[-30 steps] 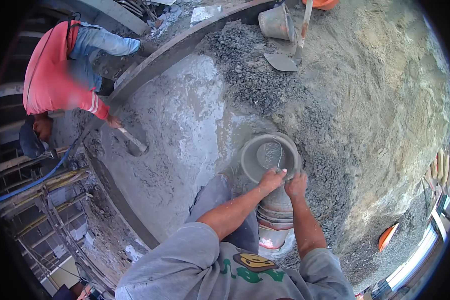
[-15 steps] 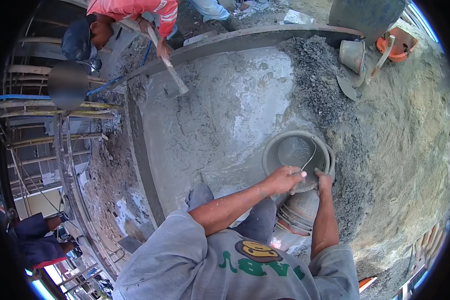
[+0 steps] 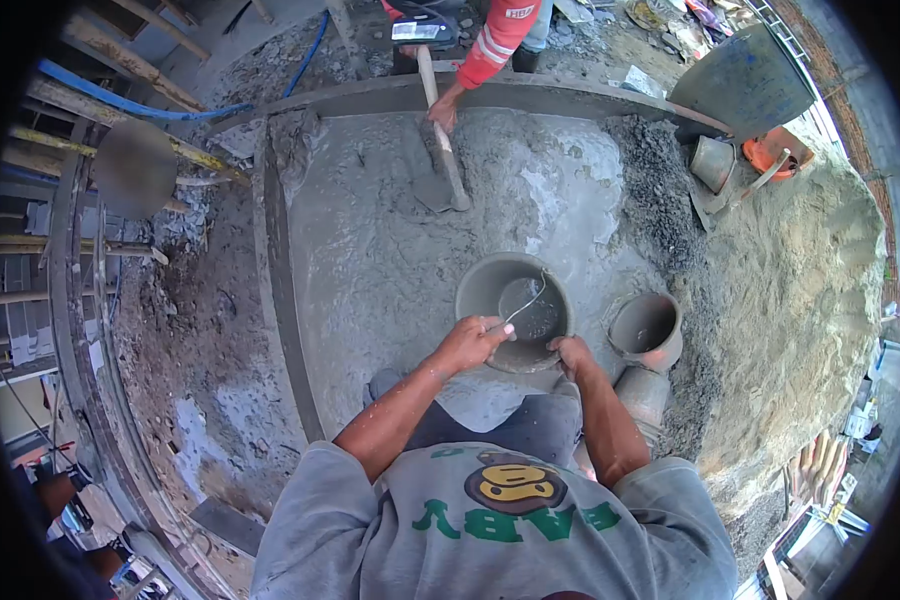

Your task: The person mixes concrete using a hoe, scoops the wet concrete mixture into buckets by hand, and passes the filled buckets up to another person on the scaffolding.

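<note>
A grey, mortar-smeared bucket (image 3: 485, 285) is held tilted in front of me, its mouth facing up and a thin wire handle across it. My left hand (image 3: 473, 343) is closed round the handle at the bucket's near left rim. On the near right rim, my right hand (image 3: 572, 355) grips the bucket's wall. Right of it stands another bucket (image 3: 660, 352) with its mouth open, beside stacked buckets (image 3: 643, 398). Wet grey concrete (image 3: 370, 260) lies beneath and around the held bucket.
A co-worker in a red sleeve (image 3: 497, 42) works a hoe (image 3: 445, 160) in the concrete ahead. A small bucket (image 3: 713, 163), a large drum (image 3: 745, 82) and an orange basin (image 3: 776, 152) stand at back right. Sand (image 3: 790, 290) rises at right; a board (image 3: 282, 290) edges the left.
The held bucket has moved left, away from the other buckets, with both my hands on it. My view has turned, and the co-worker and hoe appear farther right.
</note>
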Available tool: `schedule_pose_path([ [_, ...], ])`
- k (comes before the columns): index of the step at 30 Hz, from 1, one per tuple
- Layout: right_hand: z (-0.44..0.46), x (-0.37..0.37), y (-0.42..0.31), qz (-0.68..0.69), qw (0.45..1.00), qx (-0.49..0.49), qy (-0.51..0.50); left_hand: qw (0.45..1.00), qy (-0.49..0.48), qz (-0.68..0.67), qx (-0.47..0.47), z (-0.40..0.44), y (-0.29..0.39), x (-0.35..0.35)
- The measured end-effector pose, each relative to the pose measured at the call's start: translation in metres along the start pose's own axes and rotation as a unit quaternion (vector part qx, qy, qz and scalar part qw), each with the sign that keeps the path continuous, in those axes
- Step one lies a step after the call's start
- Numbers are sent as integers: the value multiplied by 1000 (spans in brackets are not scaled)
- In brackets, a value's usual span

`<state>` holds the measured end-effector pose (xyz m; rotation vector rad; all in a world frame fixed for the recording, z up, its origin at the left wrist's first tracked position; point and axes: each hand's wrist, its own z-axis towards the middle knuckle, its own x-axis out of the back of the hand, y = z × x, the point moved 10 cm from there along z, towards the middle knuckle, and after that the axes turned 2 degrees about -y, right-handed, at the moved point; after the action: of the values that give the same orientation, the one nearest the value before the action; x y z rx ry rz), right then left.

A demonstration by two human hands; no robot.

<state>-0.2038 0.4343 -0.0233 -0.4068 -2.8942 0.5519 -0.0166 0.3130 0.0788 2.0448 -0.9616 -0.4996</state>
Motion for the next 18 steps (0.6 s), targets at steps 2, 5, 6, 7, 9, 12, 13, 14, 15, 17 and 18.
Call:
schedule_pose_path([
  [2, 5, -85, 18, -6, 1000, 21, 14, 998, 52, -10, 18, -57, -33, 72],
  [5, 6, -208, 23, -29, 998, 52, -38, 989, 121, -70, 37, -133, -59, 151],
  [6, 11, -241, 29, -31, 997, 51, -53, 982, 143, -109, 50, -154, -60, 167],
  [7, 7, -268, 26, -32, 996, 49, -65, 982, 158, -94, 45, -165, -63, 182],
  [9, -10, -301, 4, -54, 994, 45, -84, 978, 194, -68, 36, -175, -66, 204],
  [12, -37, -314, -34, -79, 992, 41, -91, 979, 202, -34, -1, -166, -54, 207],
  [13, -32, -311, -39, -68, 993, 49, -80, 981, 193, 2, 4, -159, -50, 201],
  [14, -26, -307, -39, -56, 994, 57, -69, 982, 182, 38, 8, -151, -44, 191],
  [15, 11, -295, -26, -81, 993, 88, -25, 982, 173, 75, 10, -143, -39, 183],
  [17, 15, -262, -25, -75, 994, 82, 3, 974, 196, 112, -26, -126, -41, 175],
  [18, 21, -242, -33, -72, 994, 82, 19, 968, 207, 131, -47, -115, -39, 171],
])
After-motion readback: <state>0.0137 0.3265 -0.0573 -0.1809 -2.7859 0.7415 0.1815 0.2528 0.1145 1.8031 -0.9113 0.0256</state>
